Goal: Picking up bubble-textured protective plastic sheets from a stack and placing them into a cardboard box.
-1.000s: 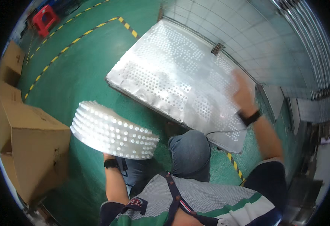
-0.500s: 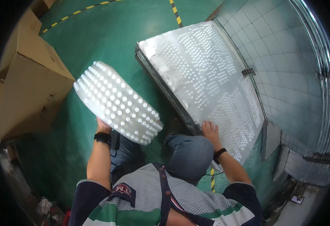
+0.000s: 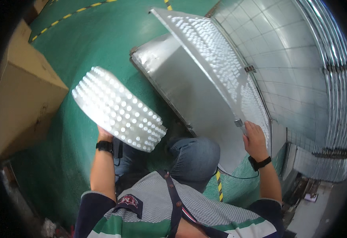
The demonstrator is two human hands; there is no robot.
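**A:** Setting?

**B:** Green painted floor [image 3: 102, 43] with yellow-and-black hazard striping; white tiled wall [image 3: 296, 59] on the right carrying a run of metal pipes [image 3: 340, 91]; brown cardboard box [image 3: 23, 95] on the left.

**A:** Item one?

**B:** Studded white tray [image 3: 118, 109], rows of small round white pieces across its face. Held up off the floor and tilted, propped from beneath by the left hand [image 3: 104, 135]. The tray hides the fingers, so I cannot tell their grip. It looks kept clear of the case.

**A:** Item two?

**B:** Large metal case [image 3: 189, 95], hinged lid [image 3: 221, 67] raised at a slant, its inner face covered with like white pieces. The right hand [image 3: 254, 139] is closed over the lid's near corner beside a small latch [image 3: 239, 123], apparently propping it open.

**A:** Anything else?

**B:** Black wristbands on both wrists; the person's blue-trousered knee [image 3: 195, 158] just beside the case's near edge.
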